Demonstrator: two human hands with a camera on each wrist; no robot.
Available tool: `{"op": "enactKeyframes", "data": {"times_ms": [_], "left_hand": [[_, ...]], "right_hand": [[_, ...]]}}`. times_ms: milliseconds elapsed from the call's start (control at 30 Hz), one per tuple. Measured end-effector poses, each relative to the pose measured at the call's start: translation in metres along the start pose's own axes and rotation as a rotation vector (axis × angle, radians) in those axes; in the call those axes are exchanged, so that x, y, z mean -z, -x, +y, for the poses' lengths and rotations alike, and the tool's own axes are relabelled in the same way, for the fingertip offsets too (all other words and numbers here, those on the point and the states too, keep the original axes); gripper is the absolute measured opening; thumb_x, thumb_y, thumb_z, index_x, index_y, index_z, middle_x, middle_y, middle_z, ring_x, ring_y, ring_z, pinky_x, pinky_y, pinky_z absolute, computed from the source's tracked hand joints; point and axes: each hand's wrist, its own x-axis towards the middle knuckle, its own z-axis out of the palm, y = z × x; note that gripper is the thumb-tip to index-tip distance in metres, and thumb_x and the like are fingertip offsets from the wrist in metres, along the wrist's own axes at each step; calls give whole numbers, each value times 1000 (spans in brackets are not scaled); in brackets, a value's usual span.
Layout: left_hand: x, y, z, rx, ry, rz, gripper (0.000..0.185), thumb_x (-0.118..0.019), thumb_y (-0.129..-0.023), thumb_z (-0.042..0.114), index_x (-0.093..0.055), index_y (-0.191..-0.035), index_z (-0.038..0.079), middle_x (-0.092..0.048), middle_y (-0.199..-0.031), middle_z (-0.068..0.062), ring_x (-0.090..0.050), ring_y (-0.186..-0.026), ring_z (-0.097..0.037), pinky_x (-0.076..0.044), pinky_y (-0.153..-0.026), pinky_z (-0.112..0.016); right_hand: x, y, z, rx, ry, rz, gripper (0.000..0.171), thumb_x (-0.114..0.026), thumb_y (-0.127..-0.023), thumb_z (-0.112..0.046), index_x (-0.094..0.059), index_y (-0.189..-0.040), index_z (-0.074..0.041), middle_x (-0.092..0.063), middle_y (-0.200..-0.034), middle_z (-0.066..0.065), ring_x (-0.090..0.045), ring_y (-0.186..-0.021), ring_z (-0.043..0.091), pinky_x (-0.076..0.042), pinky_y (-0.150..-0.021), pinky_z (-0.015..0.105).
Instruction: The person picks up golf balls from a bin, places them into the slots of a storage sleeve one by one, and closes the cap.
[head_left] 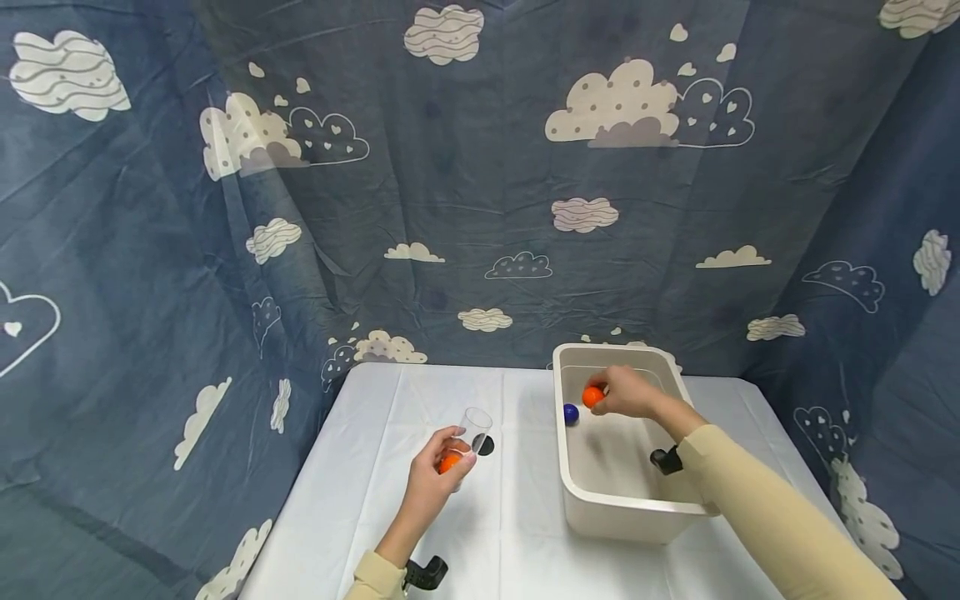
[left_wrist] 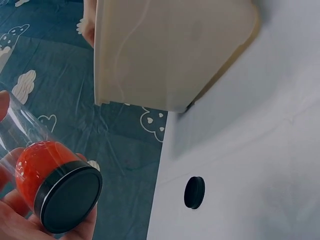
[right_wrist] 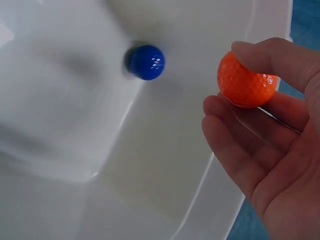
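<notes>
My left hand (head_left: 433,477) grips a clear plastic tube (head_left: 476,423) with a black cap (left_wrist: 72,199) on its lower end. One orange golf ball (left_wrist: 44,167) sits inside the tube, against that cap. Over at the right, my right hand (head_left: 628,392) pinches another orange golf ball (right_wrist: 246,82) between thumb and fingers, within the white bin (head_left: 622,502). A blue golf ball (right_wrist: 146,62) lies on the bin's floor by the wall, a little apart from the right hand's fingers.
A loose black lid (left_wrist: 194,192) lies on the white-covered table (head_left: 525,467), between the tube and the bin. Dark blue cloth (head_left: 480,200) with cloud prints hangs behind the table and along both sides.
</notes>
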Motion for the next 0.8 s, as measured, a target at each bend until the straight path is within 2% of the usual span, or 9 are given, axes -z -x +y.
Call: {"op": "enactKeyframes", "data": {"times_ms": [200, 367, 567, 800], "left_hand": [[-3, 2, 2, 15, -10, 12, 39, -79, -88, 12, -64, -124, 18, -70, -101, -5, -66, -87, -24, -56, -69, -28], [-6, 4, 14, 30, -55, 12, 39, -76, -90, 6, -62, -125, 12, -69, -103, -14, -65, -88, -30, -55, -69, -27], [-6, 10, 37, 28, -24, -8, 36, -75, -90, 9, -63, -124, 11, -69, -104, -18, -64, -89, -30, -55, -70, -27], [-8, 11, 38, 22, -25, -6, 37, -76, -90, 12, -63, -125, 14, -69, -103, -14, -64, -87, -28, -54, -67, -26]], "right_hand": [[9, 12, -9, -33, -73, 50, 42, -86, -73, -11, -73, -113, -7, -71, -95, 3, -61, -81, 19, -48, -74, 37], [15, 21, -21, -32, -177, 83, 46, -86, -76, -11, -71, -118, -6, -70, -100, 7, -66, -84, 20, -52, -72, 36], [17, 26, -41, -14, -313, 115, 47, -86, -78, -11, -69, -122, -9, -68, -108, 8, -67, -90, 24, -55, -76, 35], [13, 33, -65, 20, -444, 148, 51, -85, -79, -11, -66, -126, -7, -67, -111, 10, -66, -90, 30, -56, -76, 37]]}}
